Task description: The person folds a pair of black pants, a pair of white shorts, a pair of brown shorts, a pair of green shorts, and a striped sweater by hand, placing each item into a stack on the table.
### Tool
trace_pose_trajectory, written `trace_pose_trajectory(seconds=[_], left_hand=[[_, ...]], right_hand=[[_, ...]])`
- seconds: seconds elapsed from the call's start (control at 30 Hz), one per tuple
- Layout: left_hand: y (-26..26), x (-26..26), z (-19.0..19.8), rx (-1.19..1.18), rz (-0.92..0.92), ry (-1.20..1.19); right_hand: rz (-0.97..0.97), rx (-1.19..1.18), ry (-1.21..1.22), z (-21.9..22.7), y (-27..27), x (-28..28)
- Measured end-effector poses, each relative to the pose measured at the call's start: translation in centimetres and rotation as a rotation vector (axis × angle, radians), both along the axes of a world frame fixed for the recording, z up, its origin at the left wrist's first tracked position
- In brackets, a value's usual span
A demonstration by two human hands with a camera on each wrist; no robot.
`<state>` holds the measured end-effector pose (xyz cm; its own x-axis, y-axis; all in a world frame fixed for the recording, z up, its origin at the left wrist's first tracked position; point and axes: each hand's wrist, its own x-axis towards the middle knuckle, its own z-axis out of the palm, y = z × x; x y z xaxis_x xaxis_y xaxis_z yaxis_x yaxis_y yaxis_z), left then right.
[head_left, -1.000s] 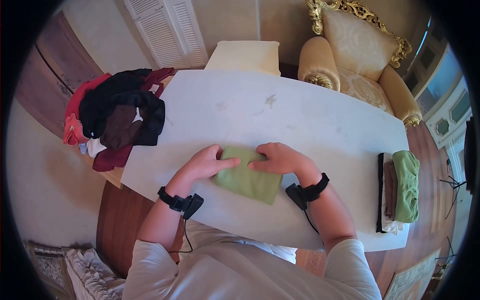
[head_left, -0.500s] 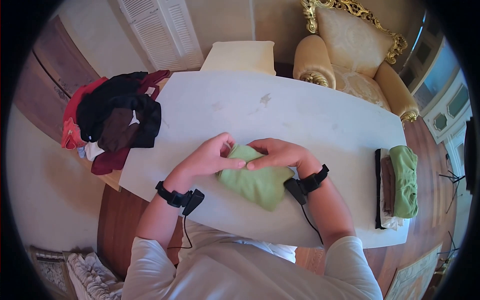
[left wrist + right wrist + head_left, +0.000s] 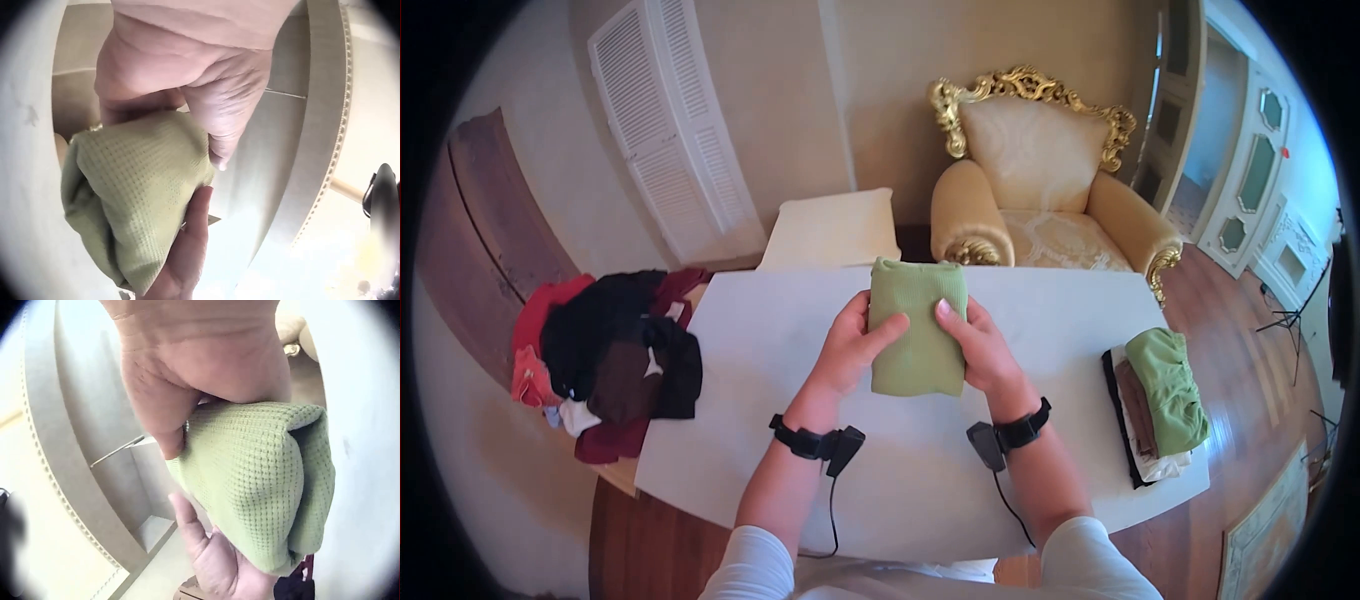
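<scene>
Both hands hold a folded green waffle-knit garment (image 3: 918,345) up over the table, forming a compact rectangle. My left hand (image 3: 850,345) grips its left edge, thumb on the face toward me and fingers behind. The right hand (image 3: 988,350) grips the opposite edge in the same way. In the left wrist view, thick folded layers show at the end of the garment (image 3: 137,187), with the left hand (image 3: 187,56) at its edge. From the right wrist, the garment's (image 3: 244,481) ribbed texture and an open fold are visible beside the right hand (image 3: 206,369).
A white table (image 3: 780,480) lies beneath. At its right end is a stack of folded clothes with a green garment (image 3: 1168,390) on top. A loose heap of dark and red clothes (image 3: 615,350) sits at the left. Beyond stand a gold armchair (image 3: 1040,150) and cream stool (image 3: 835,225).
The green garment has been folded smaller, then lifted off the table and turned upright in both hands. The head view has tilted upward, showing more of the armchair and wall.
</scene>
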<state>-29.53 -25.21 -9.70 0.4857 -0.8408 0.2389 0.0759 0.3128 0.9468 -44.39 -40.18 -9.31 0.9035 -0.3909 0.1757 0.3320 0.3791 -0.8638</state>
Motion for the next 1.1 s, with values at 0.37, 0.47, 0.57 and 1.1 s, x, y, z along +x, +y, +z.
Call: trace_pose_trajectory(seconds=[0.37,0.47,0.57,1.1], left_hand=[[-1.1,-3.2,4.8,-0.176,-0.017,-0.077],[-1.3,-3.2,4.9,-0.170,-0.035,-0.084],[-1.2,-2.3,4.3,-0.163,-0.020,-0.020],[-1.1,0.4,4.0,-0.113,0.054,-0.124]], right_hand=[[-0.265,-0.459,-0.106,4.3,0.8,-3.5],[-0.342,-0.504,-0.079,3.4,0.5,-3.0],[-0.326,-0.474,-0.056,3.2,0.6,-2.9],[-0.410,-0.391,0.063,2.0,0.2,-1.9]])
